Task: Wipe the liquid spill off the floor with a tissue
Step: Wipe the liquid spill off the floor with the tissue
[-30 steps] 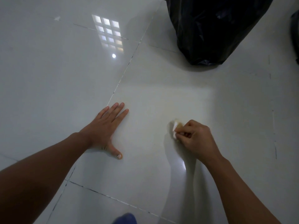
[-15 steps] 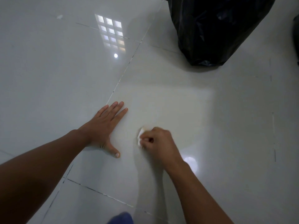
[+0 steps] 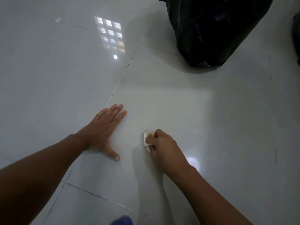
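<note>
My right hand (image 3: 164, 147) is closed around a small crumpled white tissue (image 3: 146, 138) with a brownish stain, pressing it onto the glossy white floor tile (image 3: 162, 104). Only the tissue's left edge sticks out past my fingers. My left hand (image 3: 103, 127) lies flat on the tile to the left of it, fingers together and thumb spread, holding nothing. No liquid shows clearly on the shiny floor around the tissue.
A large black plastic bag (image 3: 209, 28) stands on the floor at the upper right. Another dark object (image 3: 297, 39) touches the right edge. Dark grout lines (image 3: 125, 72) cross the tiles. A blue shape (image 3: 122, 221) sits at the bottom edge.
My right hand has slid the tissue leftward across the tile, from the right towards my left hand, then stayed close to that spot. My left hand has not moved.
</note>
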### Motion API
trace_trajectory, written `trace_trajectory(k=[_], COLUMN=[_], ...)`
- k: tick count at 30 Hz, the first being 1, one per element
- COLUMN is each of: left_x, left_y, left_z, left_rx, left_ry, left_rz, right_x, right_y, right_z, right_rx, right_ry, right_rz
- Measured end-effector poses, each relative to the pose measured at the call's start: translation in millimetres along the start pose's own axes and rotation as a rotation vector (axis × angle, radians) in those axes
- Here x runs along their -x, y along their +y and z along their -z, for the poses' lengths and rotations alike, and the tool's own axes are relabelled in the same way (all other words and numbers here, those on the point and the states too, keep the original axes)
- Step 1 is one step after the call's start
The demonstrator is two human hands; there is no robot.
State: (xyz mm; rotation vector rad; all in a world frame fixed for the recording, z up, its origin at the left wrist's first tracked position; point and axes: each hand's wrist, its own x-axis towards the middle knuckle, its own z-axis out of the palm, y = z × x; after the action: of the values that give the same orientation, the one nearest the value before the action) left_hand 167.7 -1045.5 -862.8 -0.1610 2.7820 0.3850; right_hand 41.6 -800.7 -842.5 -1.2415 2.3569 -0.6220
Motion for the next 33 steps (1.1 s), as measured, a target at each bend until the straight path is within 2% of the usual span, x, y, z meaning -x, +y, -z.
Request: trace_trajectory(k=[2,7,9,14,16,19,22,28,33], left_x=[0,-2,-3,-3,-4,-2,1,2,2], left_y=[-1,-4,-6,-6,-5,-5,-6,1,5], left_z=[-2,-6,-8,-9,-7,-6,-9,-18,-19], left_rx=[0.008,0.004,-0.008,-0.039,-0.054,-0.062,-0.058,-0.009,0.141], left_ry=[0.006,0.024,0.037,0.037,0.018,0.036,0.089,0.262,0.386], left_rz=[0.001,-0.01,-0.019,-0.023,-0.034,-0.036,-0.024,0.006,0.07], right_x=[23,48,57,43,32,29,17,-49,-42], right_y=[15,91,81,18,31,75,94,63,15], right_z=[6,56,49,-2,6,36,53,50,15], right_rx=[-0.047,-0.085,-0.081,-0.108,-0.117,-0.119,-0.083,-0.031,-0.022], right_ry=[0.104,0.592,0.641,0.368,0.412,0.587,0.548,0.333,0.119], right_rz=[-0.107,-0.599,-0.609,-0.256,-0.277,-0.464,-0.515,-0.275,-0.014])
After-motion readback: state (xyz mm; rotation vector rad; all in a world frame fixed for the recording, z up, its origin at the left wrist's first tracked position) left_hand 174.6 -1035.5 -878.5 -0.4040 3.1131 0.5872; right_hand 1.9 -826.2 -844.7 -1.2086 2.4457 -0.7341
